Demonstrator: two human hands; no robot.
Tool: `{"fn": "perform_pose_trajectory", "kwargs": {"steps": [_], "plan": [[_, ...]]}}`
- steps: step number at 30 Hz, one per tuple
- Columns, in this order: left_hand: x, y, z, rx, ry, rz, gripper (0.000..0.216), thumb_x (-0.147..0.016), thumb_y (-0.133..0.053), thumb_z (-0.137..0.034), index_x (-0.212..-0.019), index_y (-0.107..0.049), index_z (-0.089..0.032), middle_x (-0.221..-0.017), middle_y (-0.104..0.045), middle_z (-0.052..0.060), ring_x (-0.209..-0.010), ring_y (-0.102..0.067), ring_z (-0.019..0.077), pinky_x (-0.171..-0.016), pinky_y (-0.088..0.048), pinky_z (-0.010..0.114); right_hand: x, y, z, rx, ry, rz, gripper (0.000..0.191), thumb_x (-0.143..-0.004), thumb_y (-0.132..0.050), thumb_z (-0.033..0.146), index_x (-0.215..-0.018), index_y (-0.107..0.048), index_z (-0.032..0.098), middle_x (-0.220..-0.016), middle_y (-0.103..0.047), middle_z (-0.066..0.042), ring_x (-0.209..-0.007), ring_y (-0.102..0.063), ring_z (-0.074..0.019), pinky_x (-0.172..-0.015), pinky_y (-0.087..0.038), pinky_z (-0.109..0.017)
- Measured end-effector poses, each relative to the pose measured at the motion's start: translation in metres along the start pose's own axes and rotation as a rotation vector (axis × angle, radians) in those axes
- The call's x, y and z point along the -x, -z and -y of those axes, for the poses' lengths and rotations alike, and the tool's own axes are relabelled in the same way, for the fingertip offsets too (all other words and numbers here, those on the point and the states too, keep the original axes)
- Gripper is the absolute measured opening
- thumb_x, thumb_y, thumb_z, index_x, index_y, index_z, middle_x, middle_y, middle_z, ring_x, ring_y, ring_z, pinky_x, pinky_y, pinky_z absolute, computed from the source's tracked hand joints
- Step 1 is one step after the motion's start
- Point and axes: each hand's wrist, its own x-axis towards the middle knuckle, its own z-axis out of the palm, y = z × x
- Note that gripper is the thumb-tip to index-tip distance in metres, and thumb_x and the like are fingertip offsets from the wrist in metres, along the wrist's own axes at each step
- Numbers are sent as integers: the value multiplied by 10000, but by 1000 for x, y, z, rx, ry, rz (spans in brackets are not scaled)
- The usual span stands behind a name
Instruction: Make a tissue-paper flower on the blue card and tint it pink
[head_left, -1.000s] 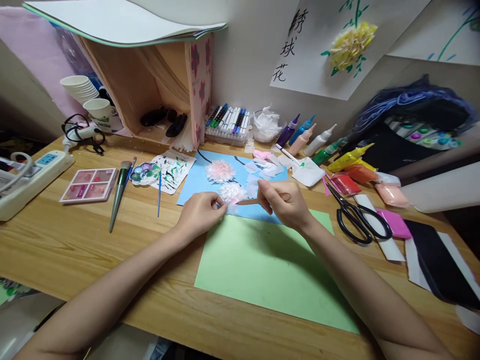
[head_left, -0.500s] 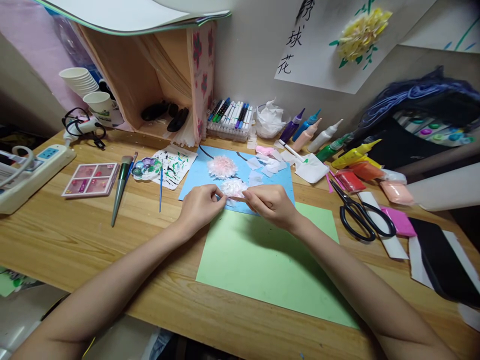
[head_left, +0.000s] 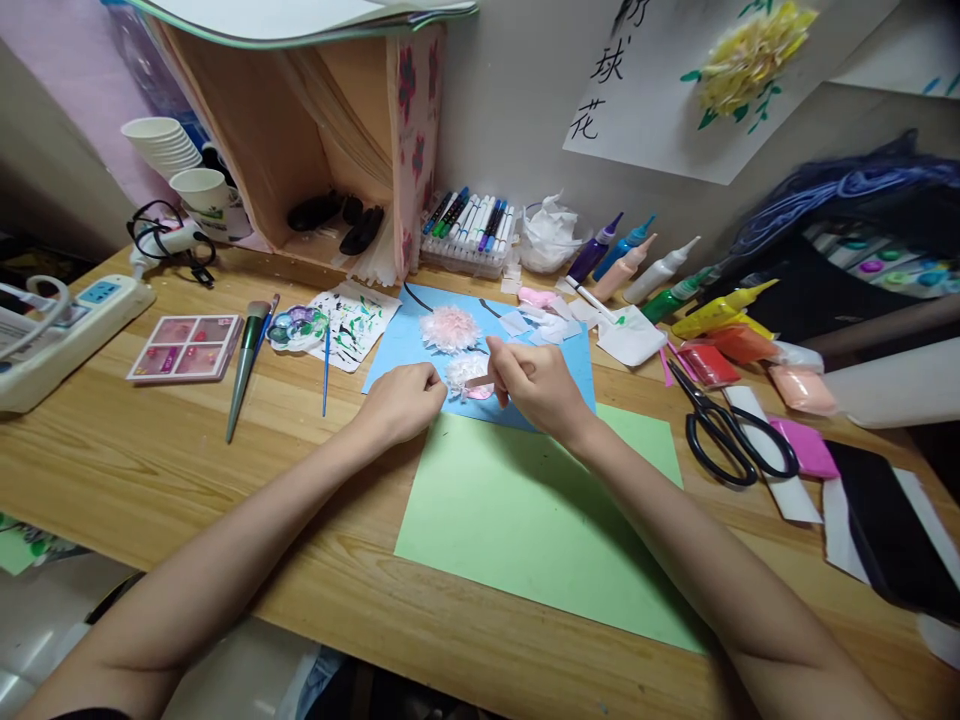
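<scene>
White ruffled tissue-like flower (head_left: 457, 376) with smooth pink patch (head_left: 480, 392) lies at near edge of sky-blue rectangular paper sheet (head_left: 384, 362). Right hand (head_left: 538, 385), over sheet's near part, grips flat tan wooden-looking stick (head_left: 479, 380), tip at flower. Left hand (head_left: 409, 401), at sheet's near left edge, has fingers curled; cannot tell whether they pinch anything. Judgement: best to press stick tip lightly and straight into pink patch, keep ruffles uncrushed, steady sheet with left hand.

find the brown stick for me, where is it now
In the head view, the brown stick is near the centre, in the person's right hand, its tip over the whitish fluffy flower on the blue sheet.
</scene>
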Motion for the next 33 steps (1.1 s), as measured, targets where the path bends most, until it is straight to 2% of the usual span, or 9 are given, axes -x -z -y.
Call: {"fn": "perform_pose_trajectory", "kwargs": {"steps": [2, 5, 8, 11, 17, 21, 25, 33], "plan": [[0, 0, -1, -10, 11, 6, 262, -758, -377, -267, -785, -626, -191, -791, -686, 57, -716, -589, 201, -575, -329, 276, -12, -4, 4, -32, -147, -45, 558, -946, -343, 454, -453, -388, 196, -329, -436, 28, -401, -533, -108, -468, -345, -214], [-2, -2, -1, -35, 17, -16, 257, -745, -385, -257, -764, -635, -199, -805, -693, 57, -726, -594, 208, -577, -329, 280, -29, -8, 6, -11, -253, -76, 578, -941, -351, 460, -430, -383, 193, -304, -439, 25, -349, -506, -109, -449, -343, -226], [-4, -8, 1, -106, 10, -78, 255, -744, -389, -251, -730, -640, -204, -817, -700, 63, -764, -604, 224, -587, -320, 290, -33, -8, 7, 1, -240, -37, 591, -938, -359, 456, -412, -390, 189, -297, -443, 19, -343, -502, -109, -439, -334, -227], [-6, -12, 3, -166, -2, -120, 257, -750, -393, -252, -716, -644, -208, -822, -706, 65, -782, -610, 236, -579, -298, 297, -24, -3, 8, -45, -183, -53, 587, -932, -368, 474, -421, -403, 186, -311, -446, 19, -363, -522, -108, -427, -322, -221], [-7, -13, 4, -183, -10, -135, 259, -757, -395, -246, -694, -644, -209, -813, -711, 65, -794, -624, 249, -566, -282, 305, -5, 3, 9, -72, -85, -67, 595, -920, -357, 530, -434, -405, 190, -314, -411, 29, -373, -534, -105, -446, -357, -216], [-7, -13, 4, -181, -14, -139, 253, -754, -399, -249, -683, -638, -207, -798, -709, 65, -785, -625, 245, -556, -269, 305, -3, -1, 6, -44, -51, -55, 599, -924, -342, 529, -432, -405, 192, -317, -408, 21, -447, -602, -133, -457, -363, -213], [-7, -14, 4, -190, -16, -144, 246, -745, -402, -249, -680, -636, -209, -790, -707, 64, -769, -620, 239, -548, -261, 307, -4, -4, 4, -94, -84, -44, 595, -914, -344, 552, -440, -400, 197, -309, -394, 21, -488, -645, -158, -419, -333, -207], [-6, -13, 4, -206, -23, -139, 268, -748, -396, -251, -724, -660, -212, -800, -708, 64, -768, -620, 236, -553, -287, 300, -23, -12, 6, -79, -259, -140, 581, -934, -338, 480, -428, -389, 199, -292, -448, 17, -347, -535, -122, -426, -353, -221]]}}
